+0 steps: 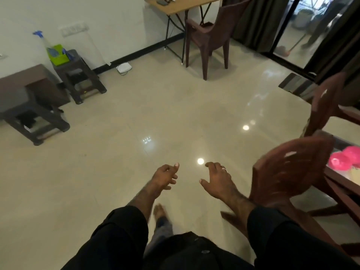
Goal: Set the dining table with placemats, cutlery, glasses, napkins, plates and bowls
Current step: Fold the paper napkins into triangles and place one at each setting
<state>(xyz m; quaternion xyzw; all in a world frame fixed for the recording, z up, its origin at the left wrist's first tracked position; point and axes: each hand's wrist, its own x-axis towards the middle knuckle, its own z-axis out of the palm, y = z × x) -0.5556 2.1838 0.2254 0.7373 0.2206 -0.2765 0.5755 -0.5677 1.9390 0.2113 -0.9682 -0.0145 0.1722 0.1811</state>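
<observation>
Your left hand (164, 179) and right hand (218, 181) are hanging out in front of you above the floor (120, 152), apart from each other, fingers loosely curled and holding nothing. A ring is showing on the right hand.

At 3 o'clock from your hands, a carved wooden chair (288, 172) is standing just beside your right forearm, its back blurred; it is standing between you and the dining surface (342, 184) at the right edge. Pink things (344, 157) are lying on that surface; they are too blurred to name. A second wooden chair (327, 102) is standing at 2 o'clock beside the same surface.

At 12 o'clock, well apart from you, a brown plastic chair (210, 36) is sitting at a small folding desk (181, 4) against the white wall. At 10 o'clock two dark plastic stools (81, 75) are standing by the wall, the farther one carrying a green caddy (57, 54). A white box (123, 67) is lying on the floor by the skirting.

The floor is glossy beige tile, reflecting ceiling lights. Dark curtains (259, 20) and a glass door are filling the 1 o'clock corner.
</observation>
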